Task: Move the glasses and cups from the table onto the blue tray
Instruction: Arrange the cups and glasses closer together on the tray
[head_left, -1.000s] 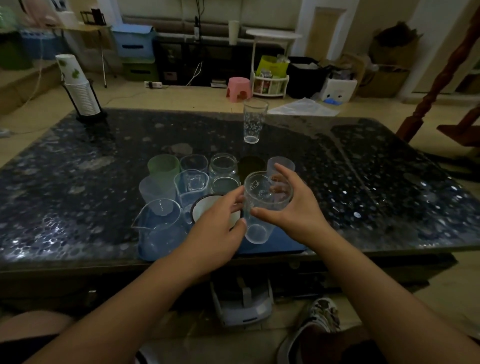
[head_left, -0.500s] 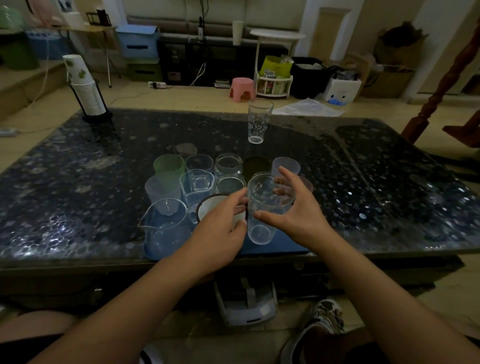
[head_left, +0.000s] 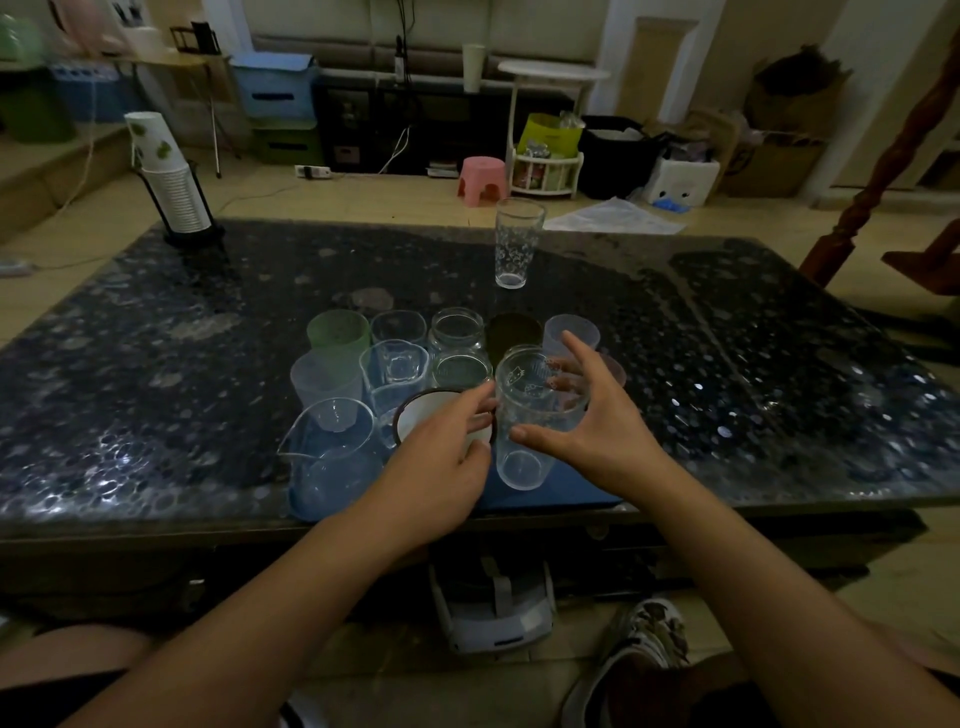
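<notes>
Glasses and cups crowd the blue tray at the near edge of the table, and right in the thick of it the right hand is spread wide around a clear printed glass, thumb at the front, fingers curled behind; whether they actually press the glass, I can't tell. That glass stands upright on the tray's near right part. The left hand sits loosely curled beside it, fingertips at the glass's left wall, resting over a white enamel mug with a dark rim. Just left of that is a clear pitcher with a spout, a frosted cup behind it, then a green cup, small clear tumblers and a jar along the back rows. Out on its own, well beyond the tray, 1 tall patterned glass stands on the tabletop. Far left corner: a stack of paper cups in a black holder.
</notes>
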